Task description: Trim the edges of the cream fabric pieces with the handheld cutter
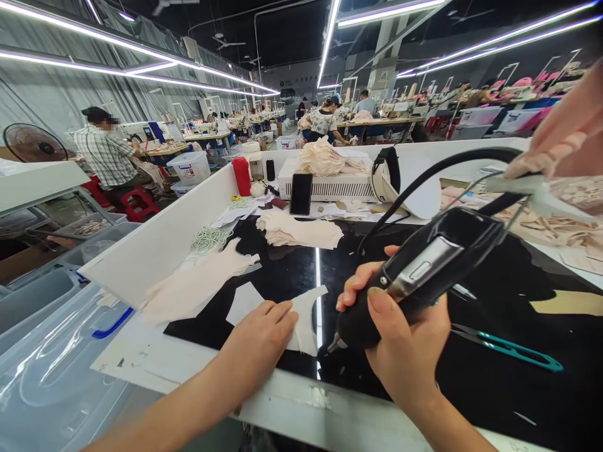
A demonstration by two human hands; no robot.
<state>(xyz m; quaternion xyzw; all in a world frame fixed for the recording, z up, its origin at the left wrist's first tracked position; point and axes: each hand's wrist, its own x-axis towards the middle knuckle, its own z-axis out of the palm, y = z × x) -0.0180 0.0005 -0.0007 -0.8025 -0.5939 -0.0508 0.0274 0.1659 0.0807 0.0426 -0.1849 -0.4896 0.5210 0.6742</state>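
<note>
Right hand (pixel 400 339) gripping black tool (pixel 424 270), left hand (pixel 261 333) pressing fabric piece (pixel 306 314)

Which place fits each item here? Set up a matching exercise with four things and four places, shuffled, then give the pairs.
Things:
1. handheld black tool
2. white fabric piece
3. teal snips
4. red thread cone

Places:
A. standing by the white side wall at the back
B. lying on the black surface, right of the right hand
C. gripped in the right hand
D. flat under the left hand

Pairs: 1-C, 2-D, 3-B, 4-A
</note>
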